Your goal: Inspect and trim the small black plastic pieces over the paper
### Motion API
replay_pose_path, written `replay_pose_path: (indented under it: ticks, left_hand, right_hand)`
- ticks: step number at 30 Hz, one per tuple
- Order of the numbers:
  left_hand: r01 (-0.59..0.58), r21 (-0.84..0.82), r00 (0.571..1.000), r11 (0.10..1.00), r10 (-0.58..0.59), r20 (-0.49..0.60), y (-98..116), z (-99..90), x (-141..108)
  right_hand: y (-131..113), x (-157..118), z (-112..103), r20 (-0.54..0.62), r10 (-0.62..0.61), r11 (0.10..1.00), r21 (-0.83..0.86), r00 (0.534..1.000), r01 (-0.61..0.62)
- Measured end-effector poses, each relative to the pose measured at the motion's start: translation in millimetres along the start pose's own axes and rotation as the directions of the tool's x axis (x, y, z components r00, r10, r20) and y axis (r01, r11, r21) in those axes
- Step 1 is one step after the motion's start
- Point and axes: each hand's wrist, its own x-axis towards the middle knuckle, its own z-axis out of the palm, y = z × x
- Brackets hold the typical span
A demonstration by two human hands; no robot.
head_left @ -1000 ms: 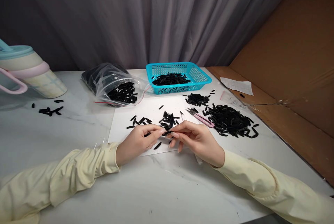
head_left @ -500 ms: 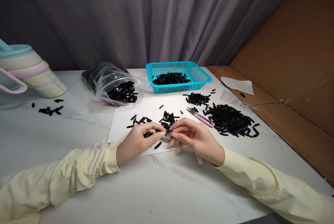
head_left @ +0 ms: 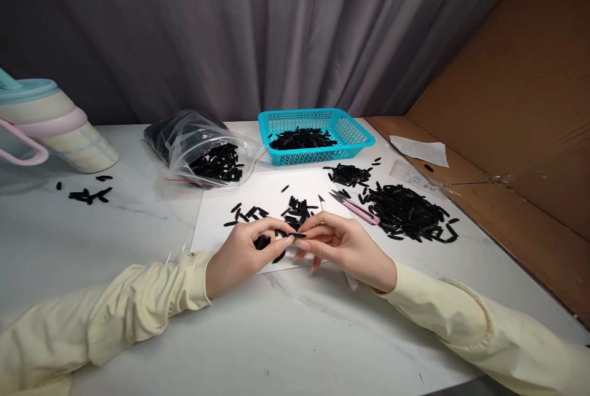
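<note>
My left hand is closed, thumb and forefinger pinching a small, slender black piece. At its other end, the fingertips of my right hand close on the same piece, so the two hands almost meet. More black pieces show under my left fingers, some partly hidden. A slim white tool with a dark pointed tip passes behind or through my right hand; whether it is held or lying there I cannot tell. Just beyond the fingers, a small cluster of black pieces lies on white paper.
Pink-handled thread snips lie beside a large black heap, with a smaller heap behind. Further back stand a blue basket and an open plastic bag, both containing black pieces. A tumbler leans at left.
The black piece between my fingertips has turned slightly and shows more of its length. Both hands have stayed nearly in place, with only small finger movements.
</note>
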Motion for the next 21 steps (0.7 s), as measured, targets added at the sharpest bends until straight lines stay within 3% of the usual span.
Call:
replay_pose_path:
  ticks: [21]
  left_hand:
    - [-0.050,-0.002,0.999,0.999,0.050,0.013,3.3,-0.2,-2.3]
  right_hand:
    - [-1.9,-0.5,1.4,0.013,-0.018,1.000,0.014,1.000,0.018]
